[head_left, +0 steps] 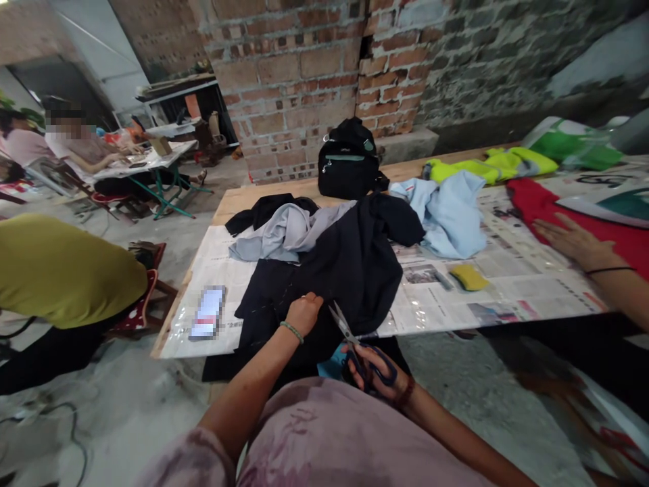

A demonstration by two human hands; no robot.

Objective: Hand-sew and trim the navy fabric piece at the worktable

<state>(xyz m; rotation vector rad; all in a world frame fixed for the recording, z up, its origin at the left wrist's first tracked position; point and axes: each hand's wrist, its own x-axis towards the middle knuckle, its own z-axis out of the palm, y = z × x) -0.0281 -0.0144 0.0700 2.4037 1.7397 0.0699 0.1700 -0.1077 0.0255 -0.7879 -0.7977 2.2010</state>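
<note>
Left hand point(303, 312) low centre of frame, fingers curled, pressing flat on the dark navy garment point(334, 270) near its lower edge, a green bead bracelet at the wrist; whether it pinches the cloth, cannot tell; right hand point(378, 380) just right of it and lower, fingers through the blue loops of the scissors point(355, 345), closed round the handles; scissor blades slightly parted, tips pointing up-left, touching the garment's hem; garment spread over newspaper point(507, 277) on the wooden table point(228, 203), draping off the near edge at frame centre; grey cloth point(289, 233) above-left of it, light blue cloth point(451, 213) upper right, black backpack point(349, 162) behind; yellow sponge point(469, 276) right of centre; phone point(207, 312) left on the paper; another person's hand point(570, 240) far right on red fabric point(537, 199).
</note>
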